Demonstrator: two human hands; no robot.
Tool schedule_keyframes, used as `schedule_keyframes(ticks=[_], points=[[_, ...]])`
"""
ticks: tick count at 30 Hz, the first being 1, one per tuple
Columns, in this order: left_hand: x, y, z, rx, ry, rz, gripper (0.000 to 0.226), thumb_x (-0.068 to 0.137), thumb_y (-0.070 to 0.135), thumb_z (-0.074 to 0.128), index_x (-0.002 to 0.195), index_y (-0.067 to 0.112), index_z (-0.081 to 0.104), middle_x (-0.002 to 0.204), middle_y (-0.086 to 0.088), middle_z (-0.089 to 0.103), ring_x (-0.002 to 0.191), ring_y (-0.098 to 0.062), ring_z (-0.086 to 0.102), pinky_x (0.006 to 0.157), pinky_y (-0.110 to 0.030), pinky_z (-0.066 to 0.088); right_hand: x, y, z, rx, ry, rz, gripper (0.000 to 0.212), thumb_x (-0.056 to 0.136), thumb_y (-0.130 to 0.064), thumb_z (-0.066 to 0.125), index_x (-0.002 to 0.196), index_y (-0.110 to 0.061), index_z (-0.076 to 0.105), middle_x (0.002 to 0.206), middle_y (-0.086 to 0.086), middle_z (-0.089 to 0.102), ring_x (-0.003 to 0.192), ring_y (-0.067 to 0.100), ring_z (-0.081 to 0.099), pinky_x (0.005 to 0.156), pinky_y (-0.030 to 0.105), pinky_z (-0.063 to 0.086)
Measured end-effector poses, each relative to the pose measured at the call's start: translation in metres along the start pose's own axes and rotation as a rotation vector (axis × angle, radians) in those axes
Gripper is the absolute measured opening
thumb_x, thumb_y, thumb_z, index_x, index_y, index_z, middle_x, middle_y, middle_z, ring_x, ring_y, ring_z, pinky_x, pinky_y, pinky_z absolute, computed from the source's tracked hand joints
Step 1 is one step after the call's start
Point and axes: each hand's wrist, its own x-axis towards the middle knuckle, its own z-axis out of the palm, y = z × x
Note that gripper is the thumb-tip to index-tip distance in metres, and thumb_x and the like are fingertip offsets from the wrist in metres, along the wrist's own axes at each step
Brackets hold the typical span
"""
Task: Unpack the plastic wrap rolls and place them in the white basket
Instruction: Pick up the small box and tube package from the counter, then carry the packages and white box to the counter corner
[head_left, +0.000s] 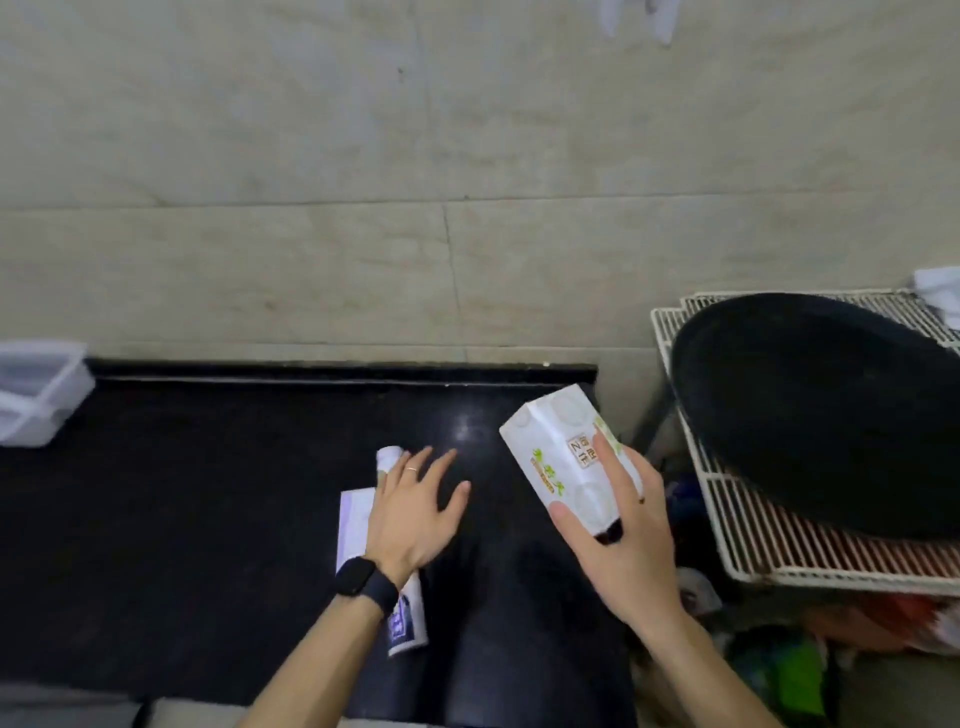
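Observation:
My right hand (621, 525) grips a white carton box (563, 457) with green print, held tilted above the right part of the black counter (208, 519). My left hand (415, 512), with a black watch on its wrist, hovers flat with fingers spread over a plastic wrap roll (390, 460) and a white-and-blue box (356, 525) lying on the counter. Whether the palm touches them I cannot tell. A white basket (36, 395) stands at the counter's far left edge, only partly in view.
A tiled wall rises behind the counter. To the right a white wire rack (753, 545) carries a large black pan (831, 415). Bags and clutter lie on the floor under the rack, beside the counter's right edge.

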Motion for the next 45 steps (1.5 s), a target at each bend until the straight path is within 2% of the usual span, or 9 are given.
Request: schedule_keyframes(ticks=[4,7,14,19,25,28,32,36,45], points=[[-0.037,-0.079,0.017,-0.012,-0.076,-0.248,0.080,0.079,0.069,0.016,0.144,0.033,0.044,0.152,-0.009,0.041,0.141,-0.031,0.032,0.116,-0.042,0.026,-0.042,0.027,0.079,-0.056,-0.243,0.088,0.083,0.077,-0.050,0.075,0.146,-0.057,0.027,0.147,-0.024,0.023,0.126,0.001,0.044,0.096,0.020,0.041],[-0.057,-0.119,0.032,0.022,-0.167,-0.331,0.086,0.076,0.067,0.010,0.151,0.031,0.032,0.158,-0.011,0.030,0.145,-0.034,0.024,0.119,-0.042,0.020,-0.060,0.049,0.124,-0.179,-0.370,0.135,0.081,0.079,-0.055,0.069,0.149,-0.049,0.026,0.150,-0.014,0.020,0.127,0.019,0.047,0.099,0.027,0.046],[-0.060,-0.142,0.054,-0.052,-0.243,-0.282,0.081,0.079,0.064,0.018,0.155,0.034,0.015,0.164,-0.011,0.005,0.145,-0.039,0.019,0.119,-0.045,0.021,-0.062,0.049,0.177,-0.407,-0.285,0.178,0.087,0.086,-0.049,0.067,0.155,-0.040,0.014,0.156,0.006,0.014,0.122,0.036,0.040,0.100,0.047,0.048],[-0.056,-0.146,0.074,-0.201,-0.235,-0.268,0.065,0.097,0.044,0.043,0.155,0.031,0.016,0.164,-0.003,-0.008,0.132,-0.039,0.039,0.105,-0.044,0.041,-0.071,0.062,0.197,-0.475,-0.317,0.219,0.095,0.087,-0.051,0.065,0.154,-0.042,-0.001,0.159,0.007,0.006,0.133,0.036,0.031,0.102,0.051,0.047],[-0.060,-0.149,0.076,-0.354,-0.240,-0.280,0.065,0.098,0.043,0.044,0.154,0.039,0.010,0.161,0.012,-0.020,0.127,-0.036,0.046,0.096,-0.047,0.047,-0.071,0.063,0.197,-0.574,-0.330,0.204,0.096,0.084,-0.052,0.067,0.156,-0.038,0.003,0.161,0.008,0.008,0.144,0.038,0.018,0.113,0.055,0.034],[-0.054,-0.151,0.070,-0.343,-0.249,-0.309,0.068,0.092,0.047,0.052,0.151,0.038,0.018,0.162,0.011,-0.014,0.123,-0.035,0.053,0.091,-0.044,0.050,-0.072,0.047,0.193,-0.631,-0.288,0.156,0.094,0.082,-0.054,0.067,0.156,-0.027,0.014,0.162,0.011,0.011,0.148,0.035,0.011,0.115,0.052,0.027],[-0.038,-0.149,0.060,-0.323,-0.275,-0.372,0.067,0.085,0.045,0.063,0.142,0.035,0.030,0.160,-0.008,0.014,0.113,-0.043,0.057,0.090,-0.044,0.046,-0.075,0.014,0.197,-0.485,-0.240,-0.018,0.071,0.085,-0.036,0.071,0.145,-0.015,0.039,0.150,0.010,0.035,0.141,0.028,0.028,0.112,0.042,0.034],[-0.035,-0.159,0.045,-0.386,-0.241,-0.431,0.068,0.078,0.032,0.066,0.138,0.030,0.033,0.149,-0.008,0.034,0.111,-0.041,0.056,0.092,-0.043,0.044,-0.072,-0.017,0.217,-0.305,-0.424,0.089,0.063,0.093,-0.038,0.061,0.146,-0.017,0.036,0.145,0.001,0.042,0.133,0.015,0.037,0.106,0.028,0.035],[-0.104,-0.204,0.005,-0.460,-0.109,-0.668,0.082,0.071,0.029,0.067,0.143,0.037,0.029,0.147,-0.003,0.036,0.111,-0.035,0.056,0.089,-0.040,0.048,-0.056,-0.019,0.278,-0.656,-0.698,0.324,0.089,0.081,-0.070,0.058,0.136,-0.007,0.030,0.134,0.014,0.044,0.123,0.034,0.050,0.091,0.043,0.048]])
